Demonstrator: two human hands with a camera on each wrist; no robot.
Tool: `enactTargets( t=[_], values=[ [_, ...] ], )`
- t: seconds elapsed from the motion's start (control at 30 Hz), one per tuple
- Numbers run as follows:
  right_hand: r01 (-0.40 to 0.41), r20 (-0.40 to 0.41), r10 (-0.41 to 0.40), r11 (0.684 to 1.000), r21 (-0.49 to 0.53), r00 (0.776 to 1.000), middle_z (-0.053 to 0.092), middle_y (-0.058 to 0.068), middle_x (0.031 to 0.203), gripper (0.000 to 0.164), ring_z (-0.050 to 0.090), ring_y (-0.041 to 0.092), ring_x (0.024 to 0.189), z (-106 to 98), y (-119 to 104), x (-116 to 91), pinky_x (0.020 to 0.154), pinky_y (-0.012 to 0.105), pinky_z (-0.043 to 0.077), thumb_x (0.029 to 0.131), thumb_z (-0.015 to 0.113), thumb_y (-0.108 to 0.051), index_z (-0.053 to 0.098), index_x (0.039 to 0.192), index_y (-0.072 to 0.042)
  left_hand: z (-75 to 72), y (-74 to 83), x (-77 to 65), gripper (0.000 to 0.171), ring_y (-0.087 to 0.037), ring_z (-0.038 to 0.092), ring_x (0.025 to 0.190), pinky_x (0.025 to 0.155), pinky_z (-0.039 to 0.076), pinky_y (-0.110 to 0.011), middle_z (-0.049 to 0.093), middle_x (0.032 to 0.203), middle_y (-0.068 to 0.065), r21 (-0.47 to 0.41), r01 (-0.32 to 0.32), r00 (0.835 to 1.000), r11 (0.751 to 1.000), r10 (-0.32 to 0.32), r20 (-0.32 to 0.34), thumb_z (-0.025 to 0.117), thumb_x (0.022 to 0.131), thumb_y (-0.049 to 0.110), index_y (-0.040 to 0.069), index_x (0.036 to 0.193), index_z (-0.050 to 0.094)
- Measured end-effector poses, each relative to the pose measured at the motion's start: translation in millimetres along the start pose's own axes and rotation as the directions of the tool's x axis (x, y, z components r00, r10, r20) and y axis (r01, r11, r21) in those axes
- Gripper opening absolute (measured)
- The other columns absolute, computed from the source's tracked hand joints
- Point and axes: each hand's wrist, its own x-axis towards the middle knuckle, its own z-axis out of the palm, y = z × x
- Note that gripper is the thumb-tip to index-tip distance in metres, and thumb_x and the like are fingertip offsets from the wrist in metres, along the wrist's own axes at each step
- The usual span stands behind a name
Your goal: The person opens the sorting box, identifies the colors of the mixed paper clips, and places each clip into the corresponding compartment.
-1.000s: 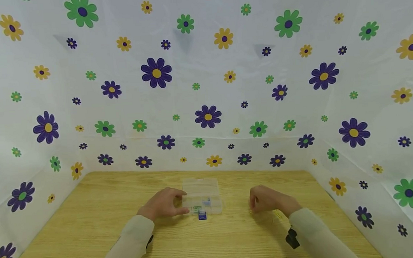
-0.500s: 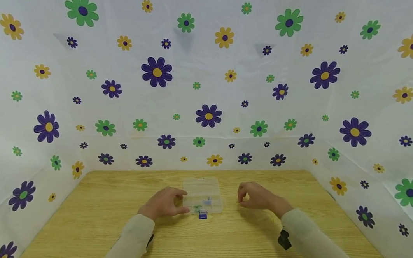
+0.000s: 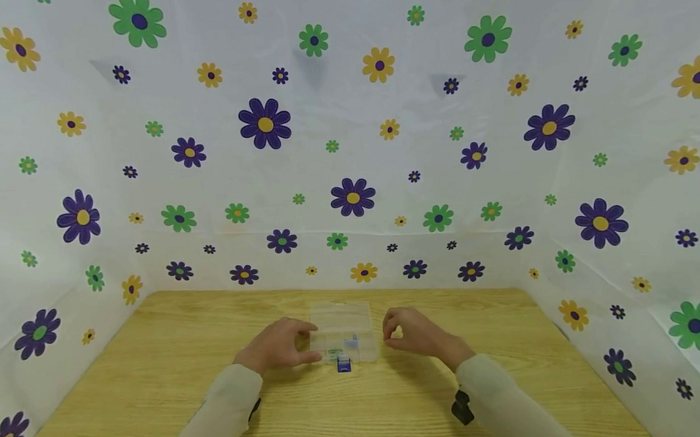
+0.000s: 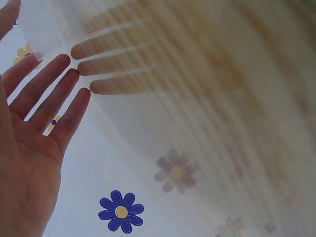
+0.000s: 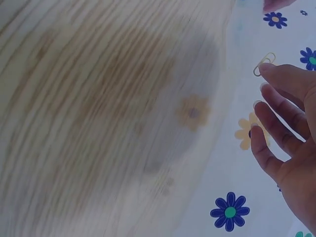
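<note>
Paper clip, one, yellow thin wire, judged light, springy and easily dropped, best taken by one end, was pinched in the right hand near the clear box, the left hand, fingers extended, at its left edge.

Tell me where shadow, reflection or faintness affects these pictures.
Head view: a soft shadow below the right hand, on the light-brown wooden table; the clear plastic box looks faint. Left wrist view: the table hazily mirrors fingers of the left hand. Right wrist view: a blurred yellow flower reflection on the table; the yellow wire paper clip looks sharper.
</note>
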Motion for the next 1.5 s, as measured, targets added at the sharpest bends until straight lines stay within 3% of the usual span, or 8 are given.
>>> enactTargets(
  t=[0.37,0.53,0.7,0.9,1.03,1.17,1.3,1.5],
  values=[
    [0.015,0.013,-0.016,0.999,0.038,1.0,0.069,0.002,0.092,0.009,0.067,0.019,0.086,14,-10,16,0.083,0.039,0.061,0.092,0.076,-0.007,0.077,0.084,-0.008,2.2,-0.6,-1.0,0.068,-0.03,0.069,0.116,0.105,0.054,-0.052,0.074,0.125,-0.01,0.0,-0.017,1.0,1.0,0.017,0.003,0.078,0.085,0.055,0.005,0.131,0.069],
    [0.009,0.02,-0.01,0.999,0.03,1.0,0.068,0.001,0.09,0.007,0.065,0.012,0.083,17,-11,19,0.079,0.032,0.06,0.094,0.074,-0.008,0.076,0.087,-0.008,1.1,0.2,-0.9,0.068,-0.03,0.07,0.114,0.104,0.054,-0.052,0.075,0.123,-0.011,0.005,-0.022,1.0,1.0,0.022,-0.005,0.078,0.085,0.055,0.005,0.131,0.07],
    [0.007,0.004,-0.008,0.99,0.142,1.0,0.071,0.006,0.098,0.008,0.065,0.016,0.087,15,-9,14,0.077,0.031,0.06,0.096,0.072,-0.011,0.077,0.096,-0.005,1.3,0.2,-0.4,0.069,-0.03,0.069,0.116,0.106,0.054,-0.052,0.074,0.124,-0.01,0.002,-0.013,1.0,1.0,0.013,-0.003,0.078,0.085,0.056,0.006,0.131,0.07],
    [-0.041,0.002,0.043,0.942,0.332,0.999,0.074,0.011,0.112,0.016,0.067,0.019,0.097,1,6,-8,0.076,0.026,0.059,0.097,0.072,-0.014,0.077,0.108,-0.004,2.0,-1.2,0.8,0.069,-0.03,0.069,0.116,0.105,0.054,-0.051,0.074,0.125,-0.01,0.007,-0.026,1.0,1.0,0.026,-0.002,0.077,0.085,0.057,0.006,0.131,0.07],
    [-0.083,0.013,0.084,0.919,0.385,0.996,0.074,0.016,0.116,0.022,0.068,0.023,0.101,-15,20,-31,0.081,0.029,0.06,0.097,0.072,-0.016,0.076,0.113,-0.001,1.3,-1.6,0.5,0.069,-0.029,0.069,0.115,0.105,0.055,-0.05,0.074,0.125,-0.01,0.016,-0.028,1.0,0.999,0.028,-0.005,0.077,0.085,0.057,0.006,0.131,0.07],
    [-0.102,0.013,0.106,0.916,0.388,0.994,0.073,0.017,0.118,0.023,0.068,0.024,0.103,-29,35,-58,0.081,0.028,0.06,0.097,0.072,-0.018,0.075,0.114,-0.001,-0.9,-0.3,0.1,0.068,-0.029,0.07,0.114,0.104,0.055,-0.051,0.074,0.124,-0.01,0.015,-0.031,0.999,0.999,0.031,-0.005,0.078,0.085,0.056,0.005,0.13,0.07],
    [-0.123,0.014,0.126,0.922,0.367,0.992,0.074,0.017,0.115,0.022,0.066,0.013,0.095,-38,51,-85,0.077,0.027,0.06,0.097,0.072,-0.016,0.076,0.113,-0.001,-3.1,1.4,-0.2,0.067,-0.029,0.07,0.113,0.104,0.055,-0.051,0.075,0.123,-0.011,0.001,-0.035,0.999,0.999,0.035,-0.005,0.079,0.085,0.053,0.004,0.129,0.07],
    [-0.166,0.056,0.157,0.898,0.408,0.986,0.074,0.021,0.108,0.017,0.065,0.003,0.089,-41,76,-120,0.074,0.024,0.058,0.097,0.071,-0.01,0.076,0.108,0.002,-3.5,0.8,-1.4,0.067,-0.029,0.071,0.113,0.103,0.055,-0.05,0.075,0.123,-0.01,-0.003,-0.04,0.999,0.999,0.04,-0.004,0.079,0.086,0.053,0.004,0.129,0.07]
  ],
)
